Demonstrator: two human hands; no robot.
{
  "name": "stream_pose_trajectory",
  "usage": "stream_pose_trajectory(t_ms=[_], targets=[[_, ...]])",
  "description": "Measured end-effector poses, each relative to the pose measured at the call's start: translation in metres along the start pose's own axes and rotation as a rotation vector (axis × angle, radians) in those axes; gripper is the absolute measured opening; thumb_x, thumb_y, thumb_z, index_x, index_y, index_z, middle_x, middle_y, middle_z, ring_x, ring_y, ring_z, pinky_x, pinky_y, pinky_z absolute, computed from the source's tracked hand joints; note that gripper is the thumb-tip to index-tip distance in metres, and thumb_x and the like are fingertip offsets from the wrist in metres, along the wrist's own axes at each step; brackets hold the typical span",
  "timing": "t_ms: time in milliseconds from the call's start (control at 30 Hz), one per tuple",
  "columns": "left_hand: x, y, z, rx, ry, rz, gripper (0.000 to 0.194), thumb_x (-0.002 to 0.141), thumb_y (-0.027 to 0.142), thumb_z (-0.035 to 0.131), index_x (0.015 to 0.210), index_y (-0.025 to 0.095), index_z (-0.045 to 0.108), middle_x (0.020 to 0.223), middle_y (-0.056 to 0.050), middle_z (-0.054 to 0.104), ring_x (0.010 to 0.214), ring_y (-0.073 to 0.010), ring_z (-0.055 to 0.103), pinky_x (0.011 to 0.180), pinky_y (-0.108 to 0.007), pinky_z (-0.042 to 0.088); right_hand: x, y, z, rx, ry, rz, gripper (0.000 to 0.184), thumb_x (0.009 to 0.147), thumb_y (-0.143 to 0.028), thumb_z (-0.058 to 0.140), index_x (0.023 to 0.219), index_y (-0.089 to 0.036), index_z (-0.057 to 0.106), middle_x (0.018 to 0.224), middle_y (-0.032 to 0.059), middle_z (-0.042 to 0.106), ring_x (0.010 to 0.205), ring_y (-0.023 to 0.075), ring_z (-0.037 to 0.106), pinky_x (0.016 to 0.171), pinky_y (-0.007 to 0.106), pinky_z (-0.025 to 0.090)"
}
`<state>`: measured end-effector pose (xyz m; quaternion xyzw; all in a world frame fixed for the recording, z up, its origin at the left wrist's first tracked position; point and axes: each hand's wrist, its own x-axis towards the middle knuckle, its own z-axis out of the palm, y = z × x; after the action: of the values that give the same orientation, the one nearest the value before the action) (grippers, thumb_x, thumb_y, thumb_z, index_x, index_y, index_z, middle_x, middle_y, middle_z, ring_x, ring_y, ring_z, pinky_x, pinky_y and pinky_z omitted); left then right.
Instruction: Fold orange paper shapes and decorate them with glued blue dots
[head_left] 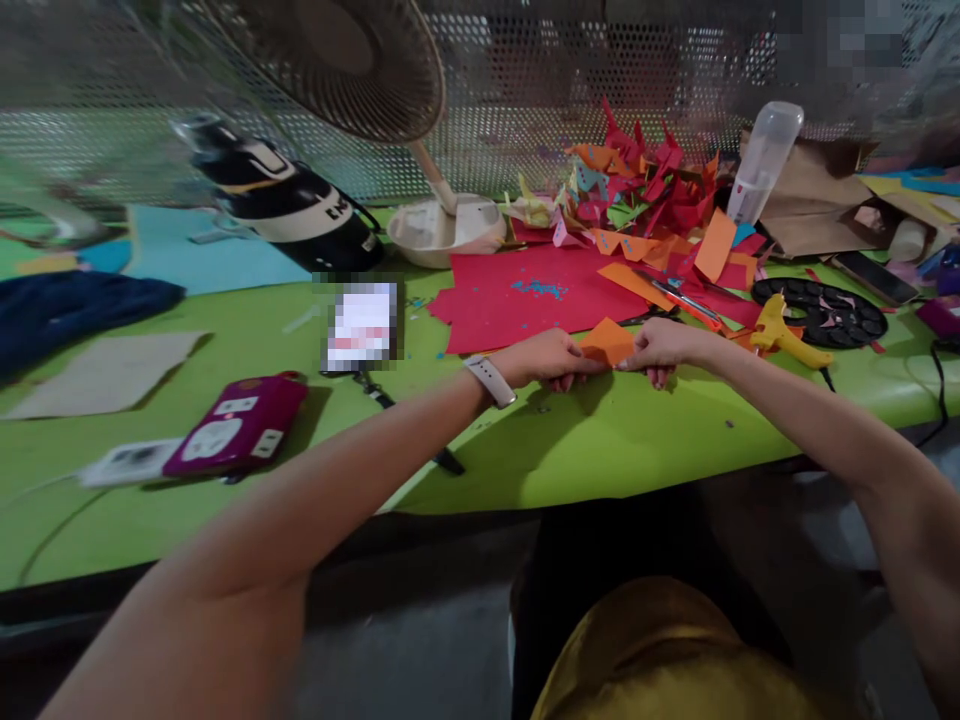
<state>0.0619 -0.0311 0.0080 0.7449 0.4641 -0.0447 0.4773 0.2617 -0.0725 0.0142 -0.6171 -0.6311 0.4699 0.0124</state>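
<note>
Between my two hands is a small piece of orange paper (609, 340), its upper corner pointing away from me. My left hand (547, 360), with a pale watch band at the wrist, pinches its left side. At the right side, the fingers of my right hand (661, 350) are closed on the same paper. Just beyond lies a sheet of red paper (480, 285) scattered with tiny blue bits (538, 289). An orange strip (634, 285) and a pen-like tool (675, 295) rest near my right hand.
Folded paper shapes (645, 185) are heaped at the back. A yellow glue gun (784, 330) and a black round tray (862, 315) stand right. Leftward are a fan (442, 205), a dark bottle (289, 205), a phone (364, 325) and a purple power box (240, 425) with a cable.
</note>
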Motion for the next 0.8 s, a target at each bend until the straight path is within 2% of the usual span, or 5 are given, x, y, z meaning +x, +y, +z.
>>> stream_pose_trajectory(t_ms=[133,300,433,633,800], targets=[[0.005,-0.002,-0.003,0.04,-0.015,-0.004,0.049,0.069,0.06,0.074,0.049,0.017,0.06,0.038,0.0,0.049,0.037,-0.01,0.044,0.041,-0.023,0.031,-0.001,-0.003,0.0,0.001,0.009,0.024,0.042,0.084,-0.043,0.071,0.058,-0.017,0.051,0.046,0.0,0.063,0.046,0.0103,0.063,0.046,0.019,0.044],[0.003,-0.012,-0.01,0.04,-0.05,0.028,0.051,0.066,0.063,0.075,0.048,0.018,0.06,0.037,0.0,0.049,0.035,-0.0092,0.042,0.04,-0.023,0.032,0.0,0.002,0.0,0.028,0.017,0.002,0.044,0.079,-0.049,0.075,0.059,-0.018,0.052,0.047,0.0,0.063,0.045,0.0102,0.063,0.045,0.019,0.044],[-0.006,-0.029,-0.019,0.045,-0.031,-0.021,0.053,0.065,0.067,0.073,0.047,0.019,0.061,0.035,0.0,0.046,0.034,-0.0094,0.039,0.039,-0.024,0.031,0.0,0.004,0.0,0.068,0.008,-0.007,0.044,0.075,-0.05,0.077,0.06,-0.018,0.052,0.047,0.0004,0.064,0.044,0.0115,0.064,0.046,0.02,0.047],[-0.027,-0.059,-0.038,0.091,-0.061,0.003,0.058,0.068,0.074,0.066,0.046,0.02,0.06,0.035,-0.001,0.046,0.033,-0.0101,0.034,0.036,-0.025,0.026,-0.002,0.003,0.0,0.047,0.012,-0.015,0.046,0.076,-0.052,0.076,0.058,-0.018,0.051,0.048,0.0007,0.064,0.045,0.0119,0.064,0.045,0.021,0.046],[-0.04,-0.074,-0.053,0.129,-0.028,-0.055,0.055,0.072,0.07,0.064,0.051,0.019,0.064,0.039,-0.004,0.051,0.037,-0.0121,0.04,0.04,-0.026,0.03,0.001,0.008,0.0,0.063,0.011,-0.033,0.044,0.078,-0.049,0.075,0.059,-0.018,0.05,0.047,-0.0003,0.064,0.044,0.0114,0.064,0.044,0.02,0.046]])
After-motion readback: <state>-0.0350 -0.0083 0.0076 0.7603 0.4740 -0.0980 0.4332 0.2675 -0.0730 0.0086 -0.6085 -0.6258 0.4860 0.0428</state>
